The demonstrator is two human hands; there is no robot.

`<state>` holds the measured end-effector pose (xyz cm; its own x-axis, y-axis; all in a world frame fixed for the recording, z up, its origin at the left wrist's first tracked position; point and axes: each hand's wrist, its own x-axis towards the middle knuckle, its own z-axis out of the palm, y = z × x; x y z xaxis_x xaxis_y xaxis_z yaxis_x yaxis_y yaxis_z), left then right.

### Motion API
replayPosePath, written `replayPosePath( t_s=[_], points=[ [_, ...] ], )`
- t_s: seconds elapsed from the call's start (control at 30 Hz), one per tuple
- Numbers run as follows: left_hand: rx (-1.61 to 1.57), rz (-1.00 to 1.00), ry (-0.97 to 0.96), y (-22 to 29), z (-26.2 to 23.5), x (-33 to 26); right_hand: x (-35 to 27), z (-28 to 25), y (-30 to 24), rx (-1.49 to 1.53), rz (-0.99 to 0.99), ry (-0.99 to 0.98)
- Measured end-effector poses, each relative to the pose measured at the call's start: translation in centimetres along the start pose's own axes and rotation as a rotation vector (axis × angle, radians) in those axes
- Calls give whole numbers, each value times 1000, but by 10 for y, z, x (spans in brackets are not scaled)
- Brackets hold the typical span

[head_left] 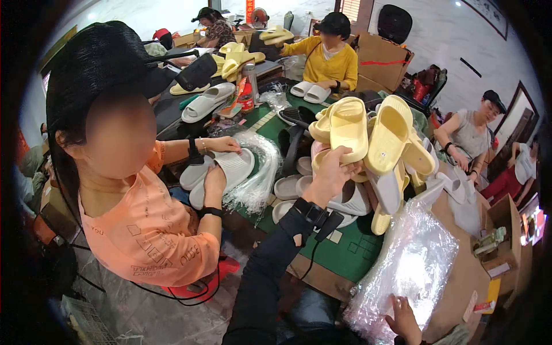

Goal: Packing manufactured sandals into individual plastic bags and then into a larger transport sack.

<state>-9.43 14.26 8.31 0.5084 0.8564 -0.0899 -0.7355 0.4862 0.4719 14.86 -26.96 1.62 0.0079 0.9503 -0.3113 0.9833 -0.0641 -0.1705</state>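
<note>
Green tabletop [355, 256], L hand [332, 179] gripping ylw slipper [349, 129], R hand [404, 320] spread over clr plastic bags [408, 247]

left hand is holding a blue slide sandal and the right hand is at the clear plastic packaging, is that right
Not quite: the slide sandal is pale yellow, not blue, as the head view shows. The left hand is indeed holding it, and the right hand is at the clear plastic packaging.

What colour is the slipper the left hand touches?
The slipper is pale yellow, seen in the head view.
</note>
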Motion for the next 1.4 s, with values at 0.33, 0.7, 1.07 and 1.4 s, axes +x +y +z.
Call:
replayPosePath(
  t_s=[0.33, 0.7, 1.07, 1.4],
  points=[
    [210, 89, -78, -29, 31, -22, 3, 1, -5, 6, 33, -3],
    [316, 11, -295, -45, 96, -57, 5, 7, -6, -8, 87, -3],
    [247, -97, -646, -115, 163, -120, -2, 23, -1, -21, 129, 50],
    [293, -497, -734, -206, 179, -179, 2, 47, 15, 147, 131, 115]
  ],
)
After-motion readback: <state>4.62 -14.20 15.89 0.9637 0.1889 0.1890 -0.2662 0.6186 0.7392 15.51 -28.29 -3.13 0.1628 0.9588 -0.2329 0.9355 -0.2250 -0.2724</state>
